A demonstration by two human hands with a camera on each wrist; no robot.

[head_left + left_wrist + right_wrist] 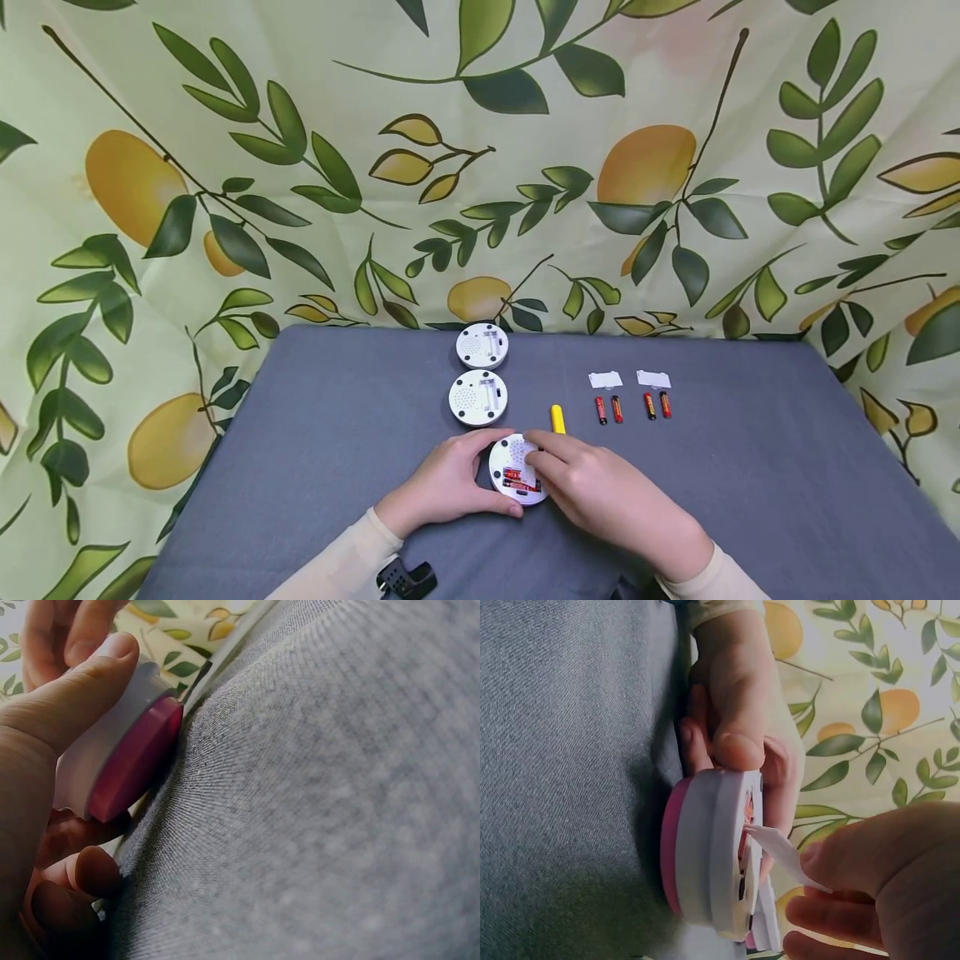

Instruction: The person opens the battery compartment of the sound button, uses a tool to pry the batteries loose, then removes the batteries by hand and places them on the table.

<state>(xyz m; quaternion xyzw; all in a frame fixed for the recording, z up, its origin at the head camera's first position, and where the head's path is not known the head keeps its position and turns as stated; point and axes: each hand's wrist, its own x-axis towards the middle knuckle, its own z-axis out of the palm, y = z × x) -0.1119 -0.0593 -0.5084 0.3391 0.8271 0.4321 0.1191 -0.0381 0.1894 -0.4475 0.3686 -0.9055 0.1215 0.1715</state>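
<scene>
My left hand (450,479) grips a round white device (517,448), thumb on the near edge and fingers round the far side. It lies back up over the grey cloth. Red batteries (519,478) sit in its open compartment; its pink underside (139,761) shows in the left wrist view. My right hand (611,492) is over the device's right side. In the right wrist view it pinches a thin white battery cover (784,853) between thumb and fingers. The cover is tilted, with one end right at the compartment. In the head view the right hand hides this cover.
Two similar round white devices (477,397) (482,345) lie farther back, compartments uncovered. A yellow stick-like tool (557,418) is partly behind my right hand. To the right lie two white battery covers (605,380) (653,379), with red-and-black batteries (609,409) (657,406) in pairs before them.
</scene>
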